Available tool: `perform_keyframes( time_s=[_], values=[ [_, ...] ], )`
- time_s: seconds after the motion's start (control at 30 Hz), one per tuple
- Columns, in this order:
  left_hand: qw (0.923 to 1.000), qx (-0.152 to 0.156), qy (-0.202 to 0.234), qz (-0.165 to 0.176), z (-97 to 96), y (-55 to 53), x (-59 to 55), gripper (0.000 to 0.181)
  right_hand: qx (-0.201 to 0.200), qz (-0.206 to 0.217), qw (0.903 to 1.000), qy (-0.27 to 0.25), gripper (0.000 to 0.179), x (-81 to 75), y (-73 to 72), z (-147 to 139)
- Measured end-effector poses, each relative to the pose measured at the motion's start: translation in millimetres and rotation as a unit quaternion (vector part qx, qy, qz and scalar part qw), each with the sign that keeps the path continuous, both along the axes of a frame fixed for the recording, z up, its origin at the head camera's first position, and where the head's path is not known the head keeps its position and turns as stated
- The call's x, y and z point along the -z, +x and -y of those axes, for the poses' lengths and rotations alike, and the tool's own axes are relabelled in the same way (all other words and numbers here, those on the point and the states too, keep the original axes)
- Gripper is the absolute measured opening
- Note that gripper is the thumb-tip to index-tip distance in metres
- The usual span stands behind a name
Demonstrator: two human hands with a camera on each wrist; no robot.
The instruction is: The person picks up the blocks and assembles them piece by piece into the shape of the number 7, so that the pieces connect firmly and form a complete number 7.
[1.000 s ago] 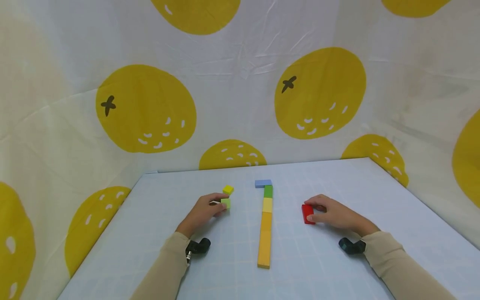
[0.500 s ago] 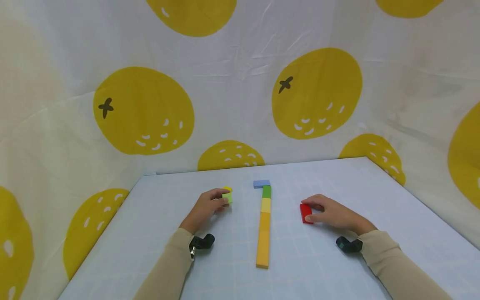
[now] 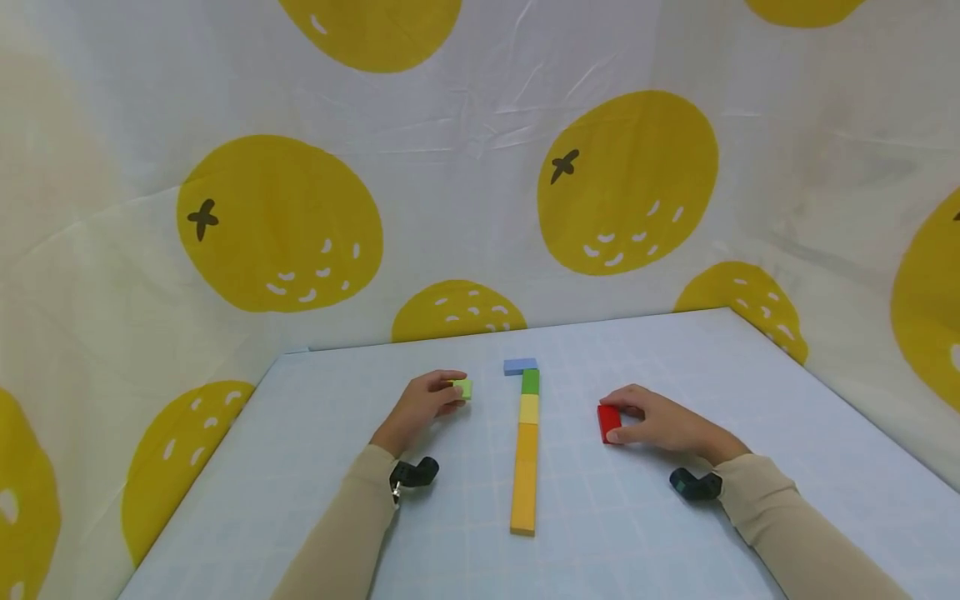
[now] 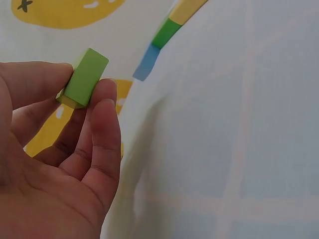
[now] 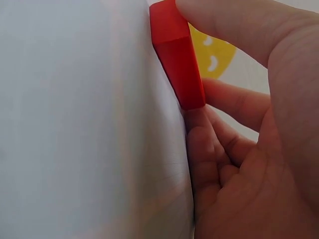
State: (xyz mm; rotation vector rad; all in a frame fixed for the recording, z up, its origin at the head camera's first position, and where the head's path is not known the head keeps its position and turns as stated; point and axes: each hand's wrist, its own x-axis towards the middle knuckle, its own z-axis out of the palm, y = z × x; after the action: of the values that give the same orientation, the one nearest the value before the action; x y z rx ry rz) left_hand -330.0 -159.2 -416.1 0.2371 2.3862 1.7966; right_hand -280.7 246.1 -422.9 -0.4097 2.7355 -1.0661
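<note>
My left hand (image 3: 422,408) pinches a light green block (image 4: 87,77) between thumb and fingers, left of the row of blocks. A yellowish patch shows at that block's lower end in the left wrist view. The small yellow block seen earlier near this hand is hidden in the head view. On the right, a red oblong block (image 3: 609,424) lies against the table, and my right hand (image 3: 663,425) grips it with the thumb at its near end and a finger at its far end. In the right wrist view the red block (image 5: 179,64) is close up.
Between the hands a straight row runs away from me: a long orange-yellow part (image 3: 525,479), a pale yellow block (image 3: 528,408) and a green block (image 3: 530,382). A blue block (image 3: 521,367) lies crosswise at its far end. A fruit-print curtain (image 3: 480,192) hangs behind the table (image 3: 615,533).
My left hand has moved forward and to the right with the light green block, which now covers where the yellow block showed. My right hand stays on the red block.
</note>
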Motion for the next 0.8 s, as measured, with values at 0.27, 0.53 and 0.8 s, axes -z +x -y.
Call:
perform_keyframes(
  time_s=[0.27, 0.53, 0.8],
  values=[
    [0.9992, 0.006, -0.034, 0.022, -9.4, -3.1, -2.0, 0.039, -0.005, -0.002, 1.0000, -0.003, 0.071, 2.0, -2.8, -1],
    [0.9978, 0.015, -0.064, 0.012, -15.1, -11.3, 0.2, 0.041, -0.006, 0.002, 1.0000, -0.005, 0.072, 3.5, -2.0, 0],
    [0.9961, 0.011, -0.087, -0.010, -29.4, -22.3, 1.3, 0.042, -0.006, -0.005, 1.0000, -0.002, 0.070, 3.9, -3.6, -1]
  ],
)
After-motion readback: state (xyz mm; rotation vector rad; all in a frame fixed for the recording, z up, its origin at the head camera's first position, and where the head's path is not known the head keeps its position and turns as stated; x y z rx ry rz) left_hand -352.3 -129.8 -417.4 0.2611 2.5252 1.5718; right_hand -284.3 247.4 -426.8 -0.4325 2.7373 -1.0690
